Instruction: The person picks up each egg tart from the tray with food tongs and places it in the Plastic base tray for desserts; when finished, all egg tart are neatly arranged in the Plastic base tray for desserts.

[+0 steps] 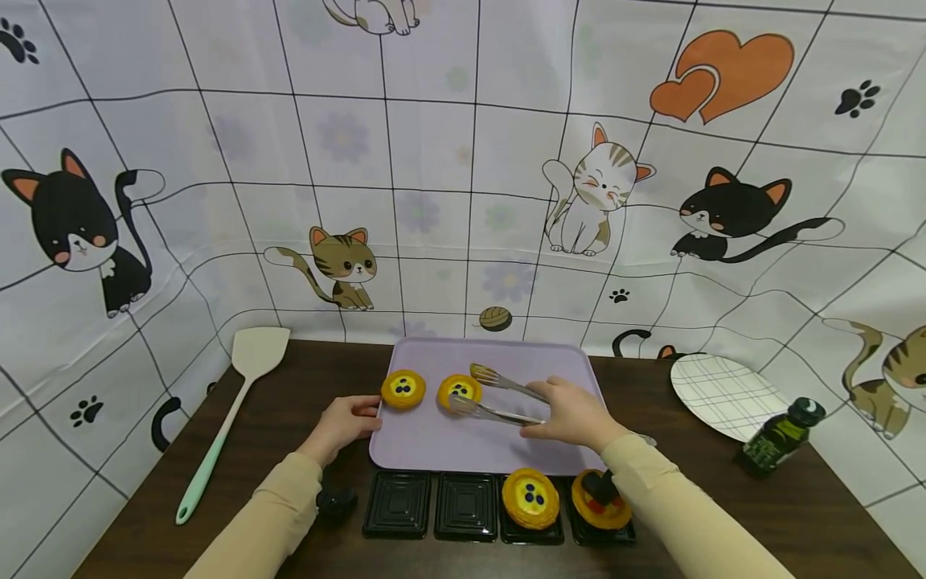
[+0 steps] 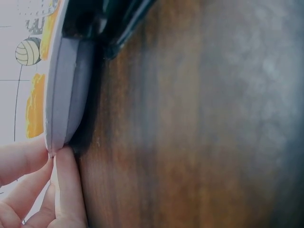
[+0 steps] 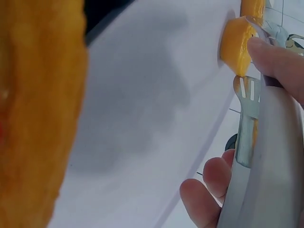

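My left hand (image 1: 347,422) pinches the left rim of a lilac tray (image 1: 463,452), thumb on one side and fingers on the other in the left wrist view. A pair of metal tongs (image 1: 506,383) is in my right hand (image 1: 567,414), above the tray. The tongs' spread arms stand about an egg tart (image 1: 467,383) with dark dots on top; one tip overlaps it in the head view. In the right wrist view, the tongs (image 3: 246,109) reach close to this yellow tart (image 3: 235,45); whether they touch it I cannot tell. Another egg tart (image 1: 403,389) lies at the tray's left edge.
Black square holders (image 1: 396,505) line the front of the tray. The two right ones bear a dotted tart (image 1: 530,498) and a topped tart (image 1: 599,508), partly behind my sleeve. A spatula (image 1: 224,434) lies left; a round checked plate (image 1: 723,394) and dark bottle (image 1: 781,438) stand right.
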Demonstrator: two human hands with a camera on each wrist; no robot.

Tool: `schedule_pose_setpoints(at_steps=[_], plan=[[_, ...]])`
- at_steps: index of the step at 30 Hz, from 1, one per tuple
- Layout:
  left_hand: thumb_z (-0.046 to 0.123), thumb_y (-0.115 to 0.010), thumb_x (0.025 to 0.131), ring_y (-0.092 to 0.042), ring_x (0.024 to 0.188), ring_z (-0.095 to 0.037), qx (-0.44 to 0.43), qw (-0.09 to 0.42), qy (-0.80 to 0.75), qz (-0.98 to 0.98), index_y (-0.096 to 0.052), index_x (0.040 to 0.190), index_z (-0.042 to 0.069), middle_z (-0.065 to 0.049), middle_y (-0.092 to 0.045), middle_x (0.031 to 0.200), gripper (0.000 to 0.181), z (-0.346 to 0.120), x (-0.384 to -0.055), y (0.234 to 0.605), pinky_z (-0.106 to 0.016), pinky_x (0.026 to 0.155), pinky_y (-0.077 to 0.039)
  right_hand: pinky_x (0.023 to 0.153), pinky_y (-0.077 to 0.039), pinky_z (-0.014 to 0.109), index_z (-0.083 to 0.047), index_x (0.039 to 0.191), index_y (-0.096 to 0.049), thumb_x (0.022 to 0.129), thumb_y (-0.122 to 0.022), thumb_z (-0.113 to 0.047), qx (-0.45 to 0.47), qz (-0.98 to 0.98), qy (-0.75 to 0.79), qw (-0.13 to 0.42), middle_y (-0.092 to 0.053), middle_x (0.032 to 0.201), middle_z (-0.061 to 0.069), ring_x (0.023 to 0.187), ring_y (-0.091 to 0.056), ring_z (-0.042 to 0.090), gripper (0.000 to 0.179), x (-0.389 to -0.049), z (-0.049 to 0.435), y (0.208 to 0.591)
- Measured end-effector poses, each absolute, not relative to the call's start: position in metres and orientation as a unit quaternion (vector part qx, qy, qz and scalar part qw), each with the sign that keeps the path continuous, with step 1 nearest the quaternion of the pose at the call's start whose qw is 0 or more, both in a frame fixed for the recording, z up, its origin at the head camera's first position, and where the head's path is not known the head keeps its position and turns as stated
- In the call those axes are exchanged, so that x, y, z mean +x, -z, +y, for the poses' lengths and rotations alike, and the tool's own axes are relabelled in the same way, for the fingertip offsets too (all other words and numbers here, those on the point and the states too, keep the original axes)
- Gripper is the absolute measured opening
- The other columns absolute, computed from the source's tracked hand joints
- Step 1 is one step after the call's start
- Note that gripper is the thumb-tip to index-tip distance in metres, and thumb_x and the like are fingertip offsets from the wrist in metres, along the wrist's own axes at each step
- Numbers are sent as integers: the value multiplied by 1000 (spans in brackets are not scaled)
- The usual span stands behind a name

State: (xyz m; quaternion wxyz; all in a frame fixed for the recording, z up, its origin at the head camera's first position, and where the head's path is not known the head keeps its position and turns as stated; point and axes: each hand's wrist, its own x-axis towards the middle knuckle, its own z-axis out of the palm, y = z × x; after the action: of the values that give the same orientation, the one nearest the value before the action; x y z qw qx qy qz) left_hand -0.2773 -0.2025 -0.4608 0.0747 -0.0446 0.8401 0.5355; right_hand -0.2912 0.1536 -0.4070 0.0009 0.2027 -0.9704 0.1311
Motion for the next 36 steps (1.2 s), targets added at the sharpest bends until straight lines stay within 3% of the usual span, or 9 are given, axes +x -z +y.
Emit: schedule_pose_setpoints(at_steps=[10, 22, 31, 36], plan=[[-2, -63, 87, -64, 92, -25, -36, 72, -535, 841, -50, 131, -9, -22, -60, 109, 46, -201, -279, 461, -38, 81, -56, 64, -49, 34, -7, 124, -62, 70, -82, -39, 223, -965, -138, 15, -62, 94, 7, 72, -52, 13, 67, -291, 156, 407], [-2, -63, 87, -64, 94, -26, -38, 73, -539, 838, -50, 131, -9, -23, -60, 110, 46, -203, -278, 462, -39, 83, -56, 61, -46, 29, -7, 124, -63, 71, -82, -38, 233, -959, -157, 35, -61, 89, 4, 69, -47, 11, 64, -278, 167, 403], [0, -64, 87, -64, 94, -26, -32, 70, -539, 839, -49, 132, -10, -24, -59, 111, 48, -205, -278, 464, -40, 83, -56, 61, -46, 26, -10, 124, -63, 71, -82, -40, 240, -957, -159, 42, -61, 92, 0, 69, -46, 9, 63, -253, 180, 401], [-2, -64, 86, -65, 93, -25, -37, 74, -541, 837, -50, 132, -9, -22, -60, 110, 48, -204, -279, 465, -38, 82, -56, 56, -40, 20, -12, 122, -64, 72, -80, -41, 266, -949, -163, 54, -55, 86, -7, 66, -42, 6, 60, -236, 187, 400]])
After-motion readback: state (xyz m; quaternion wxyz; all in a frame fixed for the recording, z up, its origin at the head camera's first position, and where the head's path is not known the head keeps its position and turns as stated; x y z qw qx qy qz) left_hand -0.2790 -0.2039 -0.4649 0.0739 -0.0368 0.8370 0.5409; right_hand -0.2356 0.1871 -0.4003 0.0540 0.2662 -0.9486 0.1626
